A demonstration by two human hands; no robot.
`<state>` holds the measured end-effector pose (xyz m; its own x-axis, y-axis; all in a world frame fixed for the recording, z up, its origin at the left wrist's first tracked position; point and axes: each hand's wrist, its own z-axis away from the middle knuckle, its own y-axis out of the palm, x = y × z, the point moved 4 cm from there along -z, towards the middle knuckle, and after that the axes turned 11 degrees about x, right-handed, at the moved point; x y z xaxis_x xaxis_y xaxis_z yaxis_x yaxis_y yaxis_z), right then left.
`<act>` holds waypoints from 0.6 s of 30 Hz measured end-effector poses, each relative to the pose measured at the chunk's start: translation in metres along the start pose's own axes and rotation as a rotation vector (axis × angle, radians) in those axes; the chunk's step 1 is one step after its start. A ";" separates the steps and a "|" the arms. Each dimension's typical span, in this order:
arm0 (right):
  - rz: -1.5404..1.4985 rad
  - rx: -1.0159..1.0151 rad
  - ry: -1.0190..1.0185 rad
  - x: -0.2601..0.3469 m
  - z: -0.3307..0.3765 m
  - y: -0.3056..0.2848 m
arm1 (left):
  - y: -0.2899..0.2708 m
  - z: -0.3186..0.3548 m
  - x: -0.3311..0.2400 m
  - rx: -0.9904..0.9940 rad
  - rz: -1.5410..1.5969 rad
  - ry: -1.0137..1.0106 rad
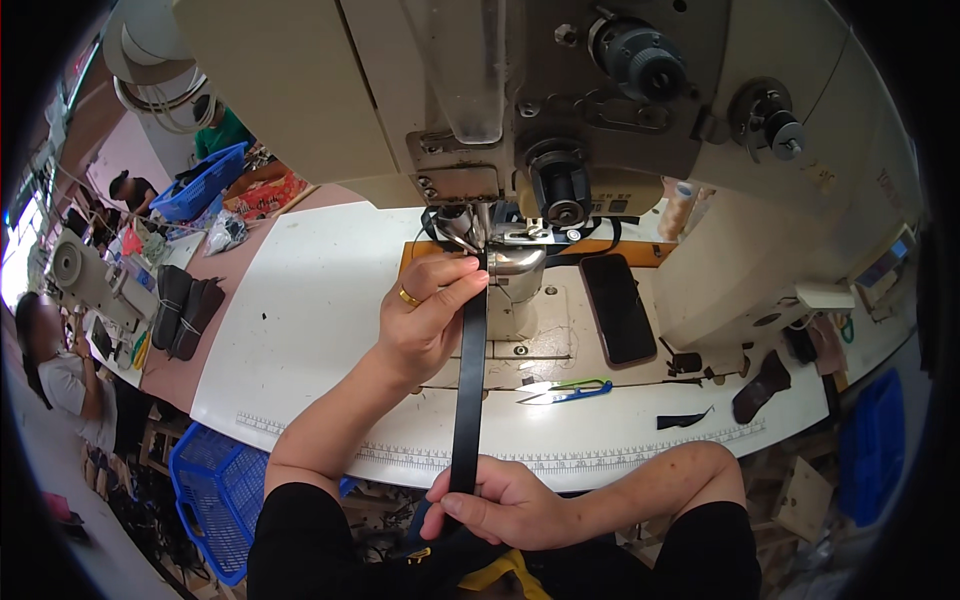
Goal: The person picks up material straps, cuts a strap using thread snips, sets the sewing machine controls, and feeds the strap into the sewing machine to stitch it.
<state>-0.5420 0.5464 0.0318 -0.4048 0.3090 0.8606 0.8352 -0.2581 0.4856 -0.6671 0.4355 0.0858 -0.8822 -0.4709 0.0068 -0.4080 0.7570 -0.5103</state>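
Note:
A long black strap [468, 390] runs from beneath the sewing head down past the table's front edge. My left hand [432, 305], with a ring on one finger, pinches its far end close to the needle and presser foot [478, 228]. Lower down, my right hand [505, 503] grips the same strap near the front edge, thumb on top. The beige sewing machine [330, 90] stands over the work, with a rounded metal arm [518, 262] just right of the left fingertips. How the strap lies under the foot is partly hidden by my left fingers.
Right of the strap lie a dark phone [618, 310], blue thread snips [565, 391] and dark scraps [762, 387]. A thread cone [678, 212] stands behind. Bundled dark straps [185, 312] are at left; a blue basket [225, 500] sits below. Other people work at the far left.

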 end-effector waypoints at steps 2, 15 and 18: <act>0.006 -0.010 0.022 0.000 0.000 0.000 | 0.001 0.001 0.001 -0.006 0.008 -0.012; 0.044 -0.028 -0.027 0.005 0.001 0.003 | 0.003 0.001 0.001 0.026 0.020 0.020; 0.048 -0.026 -0.032 0.003 -0.001 0.003 | 0.001 0.002 0.003 0.033 0.002 0.030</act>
<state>-0.5412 0.5457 0.0359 -0.3522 0.3249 0.8777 0.8431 -0.2970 0.4482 -0.6697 0.4341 0.0833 -0.8896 -0.4558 0.0311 -0.3991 0.7421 -0.5385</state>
